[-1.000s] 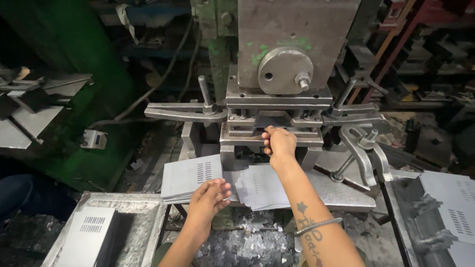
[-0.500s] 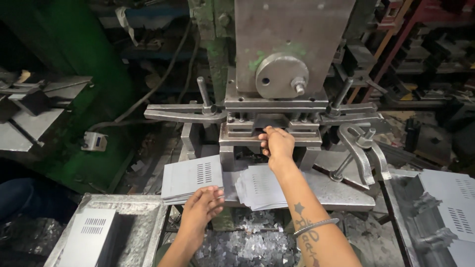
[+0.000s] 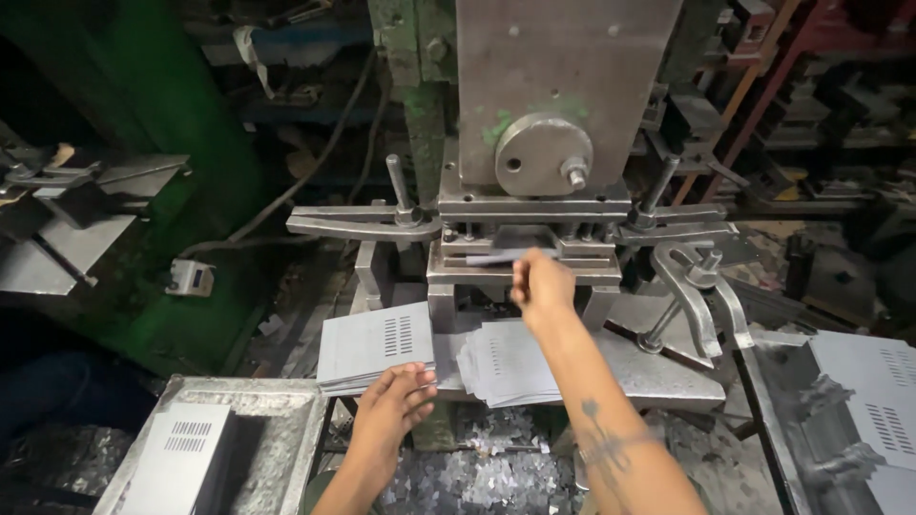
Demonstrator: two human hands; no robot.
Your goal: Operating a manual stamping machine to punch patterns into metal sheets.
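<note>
- Thin flat grey metal sheet, held level at the mouth of the press die, its far part inside the slot between the upper and lower die plates.
- Right hand pinching the near edge of that sheet, fingers closed on it, forearm stretching up from the lower right with a dark tattoo and a thin wristband.
- Left hand resting open, fingers spread and flat, on the near edge of a stack of grey metal plates with a block of narrow louvre slots; nothing grasped.
- Second, fanned pile of similar grey slotted plates lying just right of the first stack, on the worn steel press table, below the right forearm.
- Heavy grey steel press ram with a round bolted disc on its face standing directly above the die.
- Curved steel clamp arms reaching out on both sides of the die, held by upright bolts.
- Loose silvery metal scrap chips heaped below the table, between the two arms.
- Rough grey metal bin holding one slotted plate at lower left.
- More slotted grey plates at the right edge.
- Green painted machine frame at the left.
</note>
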